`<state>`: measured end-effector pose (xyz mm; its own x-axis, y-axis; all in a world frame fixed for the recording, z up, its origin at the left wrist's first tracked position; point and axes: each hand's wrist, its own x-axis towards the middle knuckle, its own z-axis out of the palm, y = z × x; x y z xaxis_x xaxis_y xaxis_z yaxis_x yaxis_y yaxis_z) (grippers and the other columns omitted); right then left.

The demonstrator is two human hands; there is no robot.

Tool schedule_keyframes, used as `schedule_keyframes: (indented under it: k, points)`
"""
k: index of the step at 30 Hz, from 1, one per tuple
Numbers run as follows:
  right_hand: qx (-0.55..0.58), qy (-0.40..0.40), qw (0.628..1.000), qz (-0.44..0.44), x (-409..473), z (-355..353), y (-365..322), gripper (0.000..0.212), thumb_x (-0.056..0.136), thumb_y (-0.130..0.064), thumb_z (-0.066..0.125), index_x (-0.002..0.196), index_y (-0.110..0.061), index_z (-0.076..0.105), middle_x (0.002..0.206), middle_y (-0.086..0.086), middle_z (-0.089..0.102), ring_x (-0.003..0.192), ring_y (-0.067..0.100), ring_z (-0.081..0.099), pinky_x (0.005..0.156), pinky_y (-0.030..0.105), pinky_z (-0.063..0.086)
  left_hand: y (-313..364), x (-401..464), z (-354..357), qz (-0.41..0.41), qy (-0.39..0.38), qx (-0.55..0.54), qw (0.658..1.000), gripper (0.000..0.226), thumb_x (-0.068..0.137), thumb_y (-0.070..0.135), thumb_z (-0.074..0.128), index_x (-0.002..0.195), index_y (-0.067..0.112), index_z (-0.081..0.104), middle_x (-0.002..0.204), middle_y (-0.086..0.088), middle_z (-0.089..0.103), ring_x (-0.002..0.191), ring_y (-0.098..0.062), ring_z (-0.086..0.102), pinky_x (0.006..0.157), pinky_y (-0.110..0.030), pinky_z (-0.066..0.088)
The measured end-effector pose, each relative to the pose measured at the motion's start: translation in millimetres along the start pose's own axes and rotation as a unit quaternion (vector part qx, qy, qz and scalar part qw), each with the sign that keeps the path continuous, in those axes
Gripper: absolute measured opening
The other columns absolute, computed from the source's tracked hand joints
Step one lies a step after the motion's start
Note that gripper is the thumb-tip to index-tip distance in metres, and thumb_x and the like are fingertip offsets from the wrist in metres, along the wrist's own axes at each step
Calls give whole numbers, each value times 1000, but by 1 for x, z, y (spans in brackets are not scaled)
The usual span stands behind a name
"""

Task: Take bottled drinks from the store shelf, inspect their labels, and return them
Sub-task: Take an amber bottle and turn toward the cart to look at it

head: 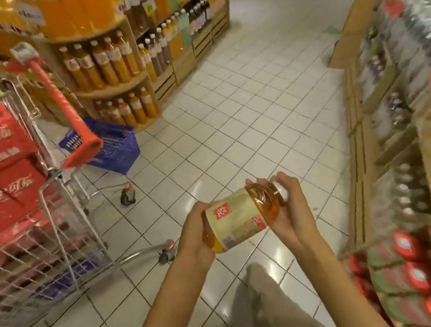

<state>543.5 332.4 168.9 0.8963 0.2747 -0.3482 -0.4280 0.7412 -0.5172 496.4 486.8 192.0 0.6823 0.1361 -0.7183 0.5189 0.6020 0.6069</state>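
Note:
I hold a bottle of amber drink [241, 215] on its side over the tiled floor, white cap pointing right. It has a pale yellow label with a red square logo. My left hand [194, 234] grips the bottle's base end. My right hand [292, 208] wraps around the neck and cap. On the right, the store shelf [401, 122] of bottled drinks appears blurred.
A metal shopping cart [57, 233] with a red handle stands at left, loaded with red cola cases. A blue basket [117, 147] sits on the floor behind it. A rounded wooden display [116, 88] of orange drink bottles is at the back left. The aisle floor [255, 92] runs ahead.

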Motion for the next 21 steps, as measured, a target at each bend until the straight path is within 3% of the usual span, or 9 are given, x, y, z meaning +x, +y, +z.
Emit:
schedule_keyframes:
  k: [3,7,11,16,21]
  points:
    - [-100,-6,995,9,97,24,-35,11,88,-20,63,80,-13,66,89,8,68,110,30,64,89,43,53,54,61,39,-7,28,-34,999,37,85,20,54,50,19,65,53,-1,63,45,-16,63,54,-28,51]
    - [-174,-56,983,28,218,73,-59,8,74,-22,71,67,-21,71,82,3,72,102,25,66,90,38,51,132,140,65,-4,77,-73,994,26,84,19,54,60,17,62,54,-2,63,47,-18,62,53,-27,51]
    - [-187,-72,978,58,349,111,-51,5,72,-20,70,67,-18,71,82,5,72,98,26,67,91,42,49,212,235,70,-12,104,-117,988,24,83,18,52,60,16,54,51,-4,55,47,-20,57,48,-25,49]
    - [-139,-80,977,137,508,172,-27,19,82,-16,62,64,-16,69,82,6,71,97,23,68,85,36,51,331,351,55,0,123,-133,983,20,87,19,53,68,15,56,62,-6,59,64,-23,55,65,-32,44]
    - [-171,-105,959,201,643,255,1,17,78,-20,62,63,-16,69,80,6,71,84,20,70,72,33,56,446,441,32,18,139,-168,976,19,89,18,49,71,15,52,75,-7,53,68,-23,52,67,-32,43]
